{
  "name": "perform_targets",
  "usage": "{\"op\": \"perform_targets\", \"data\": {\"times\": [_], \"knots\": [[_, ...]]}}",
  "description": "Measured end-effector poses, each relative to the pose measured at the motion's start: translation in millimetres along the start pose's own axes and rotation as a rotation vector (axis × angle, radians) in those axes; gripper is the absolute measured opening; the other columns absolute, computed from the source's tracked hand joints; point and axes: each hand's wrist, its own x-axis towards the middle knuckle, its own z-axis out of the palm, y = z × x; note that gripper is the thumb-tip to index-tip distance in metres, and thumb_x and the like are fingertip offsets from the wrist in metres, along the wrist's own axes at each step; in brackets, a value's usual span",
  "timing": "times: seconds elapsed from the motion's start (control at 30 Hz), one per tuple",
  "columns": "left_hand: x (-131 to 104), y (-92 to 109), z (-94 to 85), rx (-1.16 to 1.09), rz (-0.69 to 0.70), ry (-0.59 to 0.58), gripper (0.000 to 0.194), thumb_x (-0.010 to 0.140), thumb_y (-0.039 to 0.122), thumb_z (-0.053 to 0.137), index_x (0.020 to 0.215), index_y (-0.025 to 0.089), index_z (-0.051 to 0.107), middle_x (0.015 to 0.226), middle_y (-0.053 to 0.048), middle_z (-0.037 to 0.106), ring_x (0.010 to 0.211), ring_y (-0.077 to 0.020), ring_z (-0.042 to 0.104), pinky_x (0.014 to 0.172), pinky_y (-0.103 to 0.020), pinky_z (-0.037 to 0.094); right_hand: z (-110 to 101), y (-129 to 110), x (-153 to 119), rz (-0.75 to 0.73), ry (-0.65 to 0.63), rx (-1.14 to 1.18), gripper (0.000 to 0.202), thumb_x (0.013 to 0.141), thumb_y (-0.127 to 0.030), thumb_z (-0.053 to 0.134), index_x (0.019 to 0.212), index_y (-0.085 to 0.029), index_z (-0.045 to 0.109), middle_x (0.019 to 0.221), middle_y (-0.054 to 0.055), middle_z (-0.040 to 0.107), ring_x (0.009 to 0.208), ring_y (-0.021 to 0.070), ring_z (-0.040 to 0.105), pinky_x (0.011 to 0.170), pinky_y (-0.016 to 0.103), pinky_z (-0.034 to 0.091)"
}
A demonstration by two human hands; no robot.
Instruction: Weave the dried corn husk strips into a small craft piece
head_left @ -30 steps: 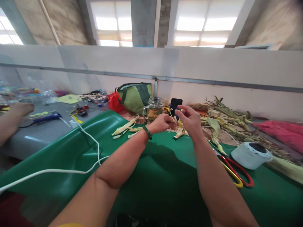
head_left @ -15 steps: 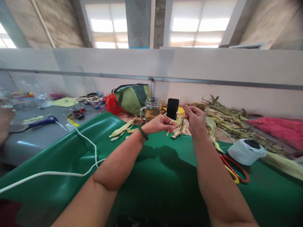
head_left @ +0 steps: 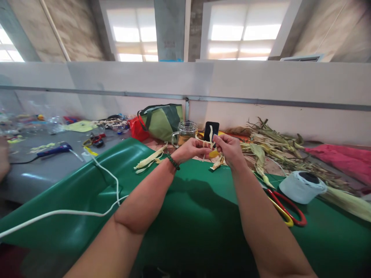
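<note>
Over the far part of a green mat (head_left: 203,220), my left hand (head_left: 189,150) pinches a thin, pale strip of corn husk (head_left: 199,138). My right hand (head_left: 230,148) is closed close beside it, fingertips at the same thin husk; one narrow piece sticks up in front of a dark phone (head_left: 216,128). Whether both hands hold one strip or two, I cannot tell. A crumpled husk scrap (head_left: 217,163) lies below my fingers, and a longer husk piece (head_left: 150,159) rests left of my left hand.
Behind stand a glass mug (head_left: 187,133) and a green bag (head_left: 162,121). Dried husks (head_left: 275,141), a white roll (head_left: 300,188) and red-and-yellow scissors (head_left: 300,218) lie right. Leftward are a white cable (head_left: 72,212), a blue glue gun (head_left: 56,149) and another person's hand (head_left: 3,158).
My right hand has moved left and slightly down, closer to my left hand. A husk strip now shows upright before the phone. The crumpled scrap is seen more clearly apart from my fingers.
</note>
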Motion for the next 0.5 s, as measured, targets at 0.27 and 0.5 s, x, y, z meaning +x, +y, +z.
{"op": "perform_targets", "data": {"times": [0.27, 0.5], "knots": [[-1.5, 5.6, 2.9, -0.097, -0.049, 0.13, 0.038, 0.058, 0.042, 0.081, 0.068, 0.009, 0.066, 0.058, -0.002, 0.064, 0.051, -0.0055, 0.05, 0.053, -0.02, 0.039, -2.4, 5.4, 6.0, -0.032, 0.245, 0.068, 0.05, 0.058, -0.067, 0.07, 0.059, -0.019, 0.055, 0.049, -0.005, 0.048, 0.039, 0.006, 0.037, 0.039, 0.022, 0.031], [1.2, 3.1, -2.8, -0.29, -0.033, 0.35, 0.031, 0.061, 0.033, 0.082, 0.071, 0.008, 0.065, 0.062, -0.002, 0.064, 0.046, -0.0011, 0.041, 0.048, -0.018, 0.031, 0.8, -6.9, -2.7, 0.163, -0.08, -0.025, 0.059, 0.058, -0.075, 0.065, 0.057, -0.016, 0.061, 0.048, 0.001, 0.057, 0.036, 0.0061, 0.041, 0.036, 0.021, 0.033]]}}
